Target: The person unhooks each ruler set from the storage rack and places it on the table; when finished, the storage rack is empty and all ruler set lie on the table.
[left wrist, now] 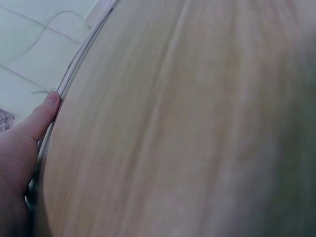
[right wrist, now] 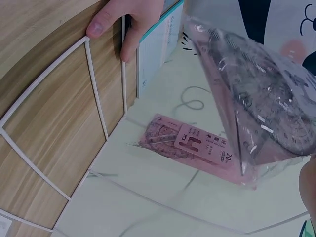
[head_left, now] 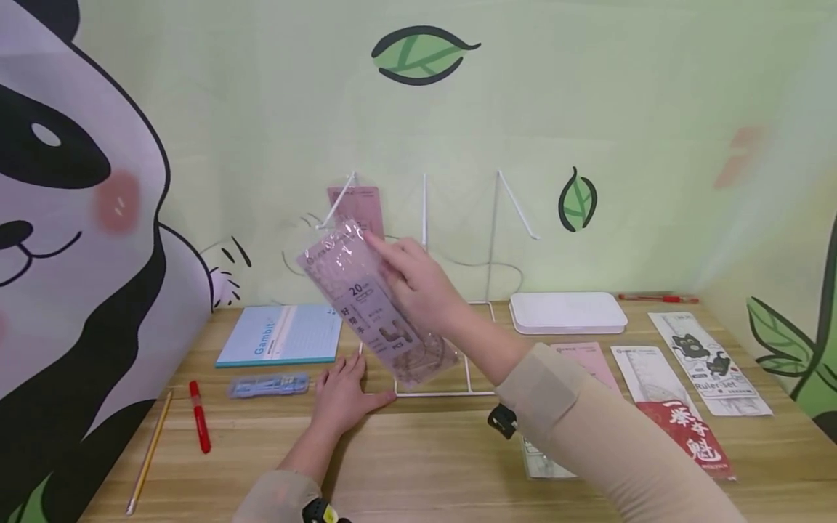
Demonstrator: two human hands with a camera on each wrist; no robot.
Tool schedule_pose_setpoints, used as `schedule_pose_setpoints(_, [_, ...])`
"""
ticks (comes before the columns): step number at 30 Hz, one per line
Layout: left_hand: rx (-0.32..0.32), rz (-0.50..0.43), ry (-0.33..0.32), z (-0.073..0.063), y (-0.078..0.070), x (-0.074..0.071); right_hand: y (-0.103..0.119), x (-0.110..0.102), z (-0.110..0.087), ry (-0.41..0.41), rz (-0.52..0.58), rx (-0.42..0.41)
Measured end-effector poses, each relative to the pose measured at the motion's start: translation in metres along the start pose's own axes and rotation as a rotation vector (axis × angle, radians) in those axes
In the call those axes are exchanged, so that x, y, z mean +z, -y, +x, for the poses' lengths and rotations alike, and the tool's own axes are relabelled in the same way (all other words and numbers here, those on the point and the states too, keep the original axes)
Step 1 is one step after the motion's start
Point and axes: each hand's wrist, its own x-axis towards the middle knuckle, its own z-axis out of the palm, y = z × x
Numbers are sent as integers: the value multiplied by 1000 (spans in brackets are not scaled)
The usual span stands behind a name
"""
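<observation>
My right hand (head_left: 421, 287) grips a pink ruler set in a clear sleeve (head_left: 375, 312) by its right side. The set tilts in front of the left hook (head_left: 335, 203) of a white wire rack (head_left: 445, 394). Behind it, another pink ruler set (right wrist: 207, 145) hangs at that hook, partly covered in the head view. With fingers spread, my left hand (head_left: 343, 396) rests on the front left of the rack's base. In the right wrist view its thumb touches a base corner. The middle hook (head_left: 424, 211) and right hook (head_left: 519, 207) hold nothing.
Left of the rack lie a blue notebook (head_left: 238, 349), a small blue packet (head_left: 268, 386), a red pen (head_left: 200, 418) and a pencil (head_left: 150, 450). To the right are a white case (head_left: 567, 312), another red pen (head_left: 659, 298) and several packaged ruler sets (head_left: 713, 363), partly behind my right sleeve.
</observation>
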Motion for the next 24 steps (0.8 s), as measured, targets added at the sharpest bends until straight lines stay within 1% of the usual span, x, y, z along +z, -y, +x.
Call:
schedule_pose_setpoints(4, [-4,8,11,1,0,1,2,-2,-1,-11,-9,2])
schedule_pose_setpoints(10, [-1,11,10,2,2,2,9,-5,-1,-26,22,14])
schedule_pose_setpoints(15, [1,16,13,2,2,2,14,-6,-4,-27,21,8])
schedule_pose_setpoints(20, [3,22,7,2,2,2,16,-9,-11,-16,19,-8])
schedule_pose_setpoints(24, [6,27,0,1,1,1,13,-11,-21,-5,24,4])
